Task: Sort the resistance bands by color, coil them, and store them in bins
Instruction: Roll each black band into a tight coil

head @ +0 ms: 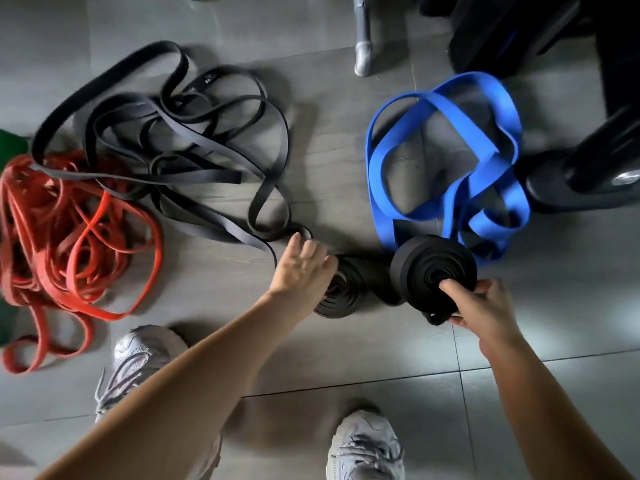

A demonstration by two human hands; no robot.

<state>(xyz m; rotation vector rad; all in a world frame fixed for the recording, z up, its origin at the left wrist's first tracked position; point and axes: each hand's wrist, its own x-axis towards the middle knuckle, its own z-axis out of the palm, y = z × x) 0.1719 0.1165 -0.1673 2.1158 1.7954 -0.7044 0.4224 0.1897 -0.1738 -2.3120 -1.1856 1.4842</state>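
Note:
A wide black band is wound into a tight coil (433, 268), and my right hand (481, 306) grips it with the thumb in its centre and fingers under its edge. To its left a second black coil (343, 292) lies on the grey floor. My left hand (301, 268) rests on top of that coil with fingers spread. A loose tangle of black bands (166, 140) spreads over the floor at upper left. An orange-red heap of bands (59, 230) lies at the left. A wide blue band (446, 157) sits in loops at the right, behind the held coil.
Black gym equipment with a round foot (588, 174) stands at the right. A grey post foot (363, 60) is at the top centre. Something green (10, 143) shows at the left edge. My two light sneakers (363, 448) stand on the tiled floor below.

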